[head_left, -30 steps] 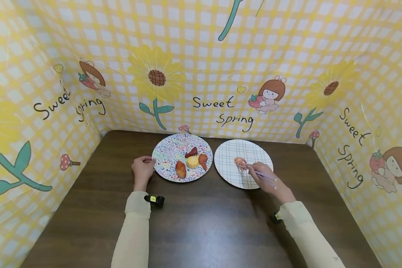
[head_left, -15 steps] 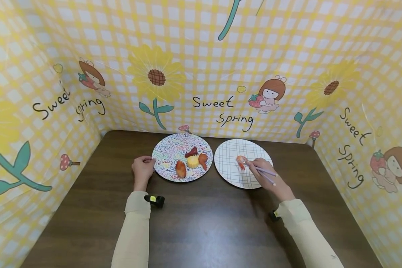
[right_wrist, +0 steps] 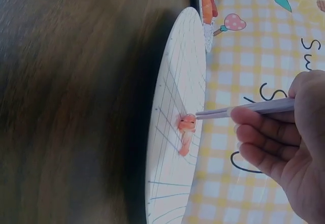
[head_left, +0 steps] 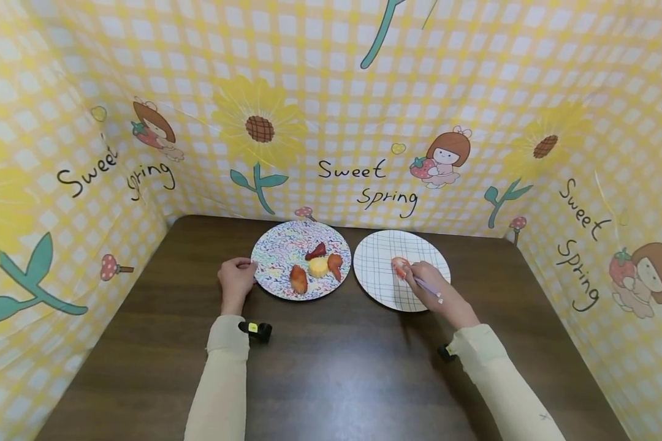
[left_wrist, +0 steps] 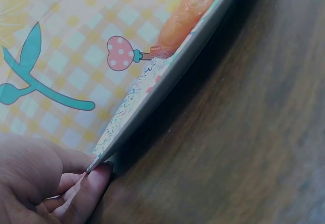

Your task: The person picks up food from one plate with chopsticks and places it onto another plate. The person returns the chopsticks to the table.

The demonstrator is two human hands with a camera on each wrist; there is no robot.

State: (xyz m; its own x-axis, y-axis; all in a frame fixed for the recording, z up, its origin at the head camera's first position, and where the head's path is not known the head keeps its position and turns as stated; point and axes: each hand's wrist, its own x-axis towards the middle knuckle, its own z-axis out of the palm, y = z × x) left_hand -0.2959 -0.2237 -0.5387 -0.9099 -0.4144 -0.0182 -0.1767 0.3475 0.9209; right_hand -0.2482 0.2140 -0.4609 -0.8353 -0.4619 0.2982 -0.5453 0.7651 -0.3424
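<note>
My left hand [head_left: 236, 278] pinches the rim of the multicoloured patterned plate [head_left: 278, 245]; in the left wrist view the thumb lies on top and a finger underneath. With my right hand [head_left: 433, 288] I hold a pair of pale purple chopsticks [right_wrist: 264, 107] over the white plate with blue grid lines [head_left: 375, 285]. Their tips are at an orange-and-white shrimp [right_wrist: 187, 127] on that plate, and in the right wrist view they seem to touch its upper end. Whether the tips clasp the shrimp cannot be told.
The patterned plate carries a brown wing-like piece [head_left: 298, 279], a yellow corn-like piece [head_left: 318, 266], an orange-brown piece [head_left: 335, 267] and a dark red drumstick-shaped piece [head_left: 315, 251]. Both plates lie side by side on the brown table [head_left: 331, 367], near the checked cloth wall [head_left: 331, 122].
On the grid plate the shrimp has turned and shifted slightly right. The chopsticks' rear ends have come closer together as my right hand shifted a little. My left hand has stayed put.
</note>
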